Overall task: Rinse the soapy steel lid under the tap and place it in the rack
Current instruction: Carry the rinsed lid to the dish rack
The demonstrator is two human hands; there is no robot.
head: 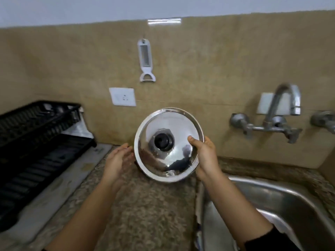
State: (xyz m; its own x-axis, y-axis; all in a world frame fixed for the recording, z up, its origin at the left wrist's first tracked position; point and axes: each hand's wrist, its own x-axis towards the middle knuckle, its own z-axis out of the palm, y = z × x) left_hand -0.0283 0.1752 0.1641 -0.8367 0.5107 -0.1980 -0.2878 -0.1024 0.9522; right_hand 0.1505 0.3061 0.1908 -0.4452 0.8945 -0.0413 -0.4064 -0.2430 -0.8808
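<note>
A round steel lid [174, 124] with a black knob at its centre is held up on edge above the stone counter, its top side facing me. My right hand [204, 156] grips its right rim, thumb on the front. My left hand [117, 160] is open, fingers spread, with the fingertips at the lid's left rim; I cannot tell if they touch it. The black plastic dish rack [36, 142] stands at the left on the counter. The steel tap [288, 104] juts from the wall at the right, with no water visible from its spout.
A steel sink [272, 205] lies at the lower right, below the tap. A white peeler [146, 60] hangs on the tan wall above a white socket [122, 96]. Speckled stone counter [145, 205] runs between rack and sink.
</note>
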